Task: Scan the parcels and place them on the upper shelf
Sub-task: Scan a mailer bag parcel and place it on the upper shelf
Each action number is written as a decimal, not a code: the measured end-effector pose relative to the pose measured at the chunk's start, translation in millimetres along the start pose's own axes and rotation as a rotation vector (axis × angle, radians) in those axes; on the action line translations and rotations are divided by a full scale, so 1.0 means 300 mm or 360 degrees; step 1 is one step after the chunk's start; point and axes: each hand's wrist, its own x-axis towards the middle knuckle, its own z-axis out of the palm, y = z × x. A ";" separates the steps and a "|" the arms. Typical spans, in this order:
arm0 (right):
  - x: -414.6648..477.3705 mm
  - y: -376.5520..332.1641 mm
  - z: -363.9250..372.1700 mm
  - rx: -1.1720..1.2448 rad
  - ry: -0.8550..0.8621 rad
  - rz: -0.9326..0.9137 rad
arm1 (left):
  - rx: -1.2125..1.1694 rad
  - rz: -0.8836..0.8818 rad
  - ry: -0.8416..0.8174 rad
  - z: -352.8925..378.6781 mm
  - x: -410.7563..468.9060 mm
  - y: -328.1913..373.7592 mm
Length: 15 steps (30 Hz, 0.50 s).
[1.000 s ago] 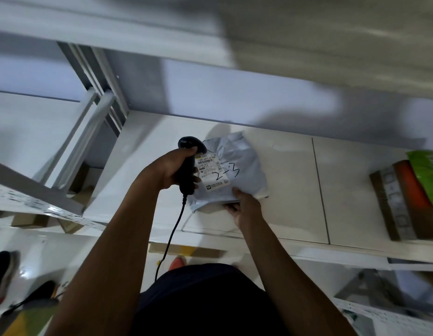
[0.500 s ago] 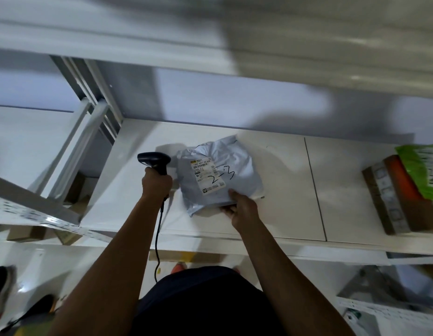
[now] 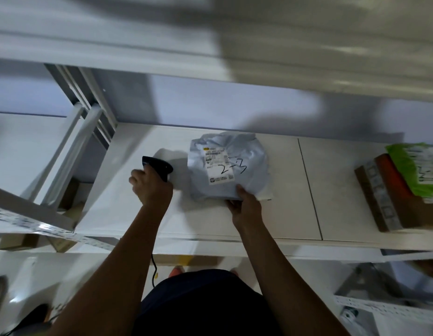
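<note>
A grey plastic mailer parcel (image 3: 249,163) with a white label marked "2-3" lies over the white shelf board (image 3: 278,214). My right hand (image 3: 245,204) pinches its near edge, thumb on top. Left of the parcel, my left hand (image 3: 151,187) grips a black corded barcode scanner (image 3: 159,166), whose head sits just above the shelf surface, apart from the parcel. The scanner's cable hangs down in front of me. The underside of the upper shelf (image 3: 210,52) spans the top of the view.
A brown cardboard box (image 3: 385,197) with a green parcel (image 3: 414,170) on top sits at the right of the same shelf. White uprights (image 3: 72,151) stand at the left. Lower shelves hold cardboard boxes (image 3: 19,241).
My left hand has swung the scanner away from the parcel's label to the left and lowered it toward the shelf. My right hand keeps its hold on the parcel.
</note>
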 end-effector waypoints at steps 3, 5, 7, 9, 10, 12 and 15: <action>-0.006 -0.037 0.016 0.0123 -0.0159 -0.0121 | -0.0434 0.0420 0.0257 -0.062 -0.007 0.087; -0.008 -0.059 0.021 0.0202 -0.0259 -0.0175 | -0.0616 0.0464 -0.0018 -0.086 0.003 0.168; -0.005 -0.084 0.021 0.0225 -0.0355 -0.0214 | -0.0779 0.0352 -0.0479 -0.095 -0.008 0.246; -0.015 -0.103 0.026 0.0208 -0.0462 -0.0220 | -0.1047 0.0199 -0.0844 -0.094 -0.042 0.284; -0.032 -0.113 0.029 0.0184 -0.0509 -0.0226 | -0.1159 0.0172 -0.1009 -0.085 -0.060 0.291; -0.075 -0.135 0.028 0.0128 -0.0563 -0.0242 | -0.1401 0.0169 -0.1328 -0.073 -0.087 0.293; -0.137 -0.197 0.010 0.0116 -0.0494 -0.0315 | -0.1570 0.0265 -0.1435 -0.097 -0.117 0.331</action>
